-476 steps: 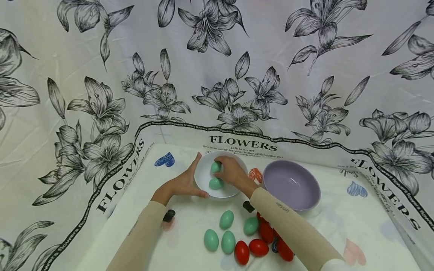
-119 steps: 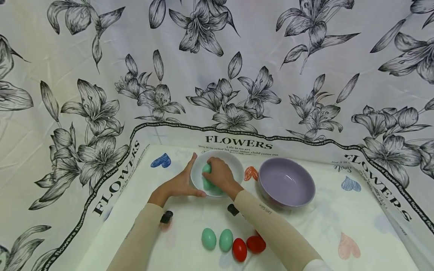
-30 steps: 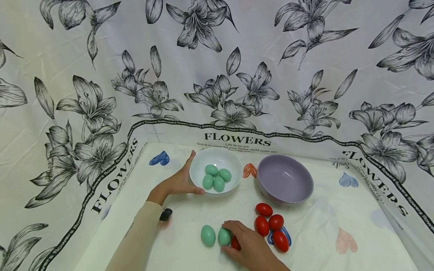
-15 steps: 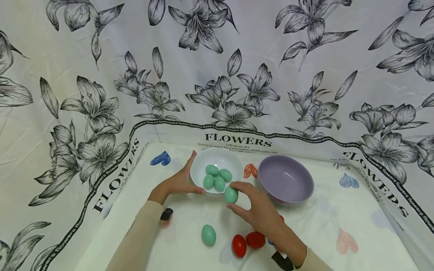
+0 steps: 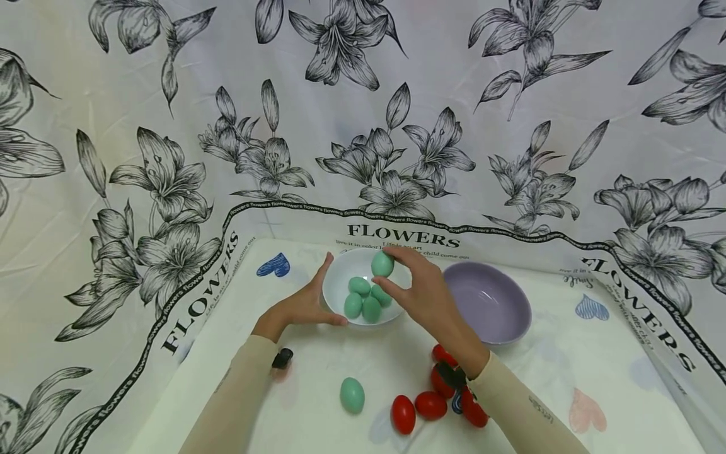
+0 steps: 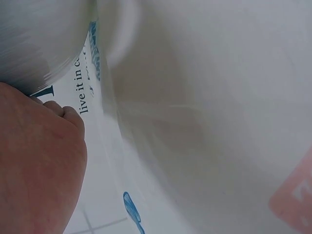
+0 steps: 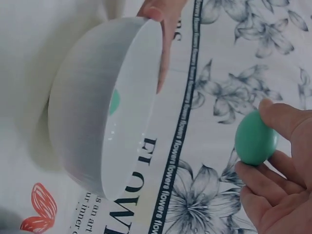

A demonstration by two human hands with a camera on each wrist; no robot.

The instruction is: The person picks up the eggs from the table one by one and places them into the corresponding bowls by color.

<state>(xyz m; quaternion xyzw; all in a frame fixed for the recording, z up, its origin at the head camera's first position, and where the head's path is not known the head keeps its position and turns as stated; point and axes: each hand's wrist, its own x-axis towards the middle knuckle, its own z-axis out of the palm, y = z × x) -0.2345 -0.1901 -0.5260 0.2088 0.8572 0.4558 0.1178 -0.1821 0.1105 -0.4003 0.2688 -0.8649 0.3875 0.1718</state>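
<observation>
Over the white bowl (image 5: pixel 336 290), my right hand (image 5: pixel 426 291) pinches a green egg (image 5: pixel 382 264) between thumb and fingertips. The right wrist view shows this egg held clear of the bowl, at its right. Several other green eggs (image 5: pixel 371 309) lie together inside the bowl. My left hand (image 5: pixel 306 306) grips the bowl at its left side, thumb along the near rim and fingers spread around the wall. In the left wrist view that hand sits just below the bowl's outer wall (image 6: pixel 41 44). One green egg (image 5: pixel 352 395) lies on the cloth in front.
A purple bowl (image 5: pixel 493 309) stands to the right, partly behind my right hand. Several red eggs (image 5: pixel 403 414) lie on the cloth near my right forearm, some partly covered by it. A floral curtain (image 5: pixel 391 157) rises behind the bowls.
My right hand has picked up a green egg from beside the red ones and carried it up over the white bowl. Earlier, more green eggs lay on the cloth. The left hand stays put.
</observation>
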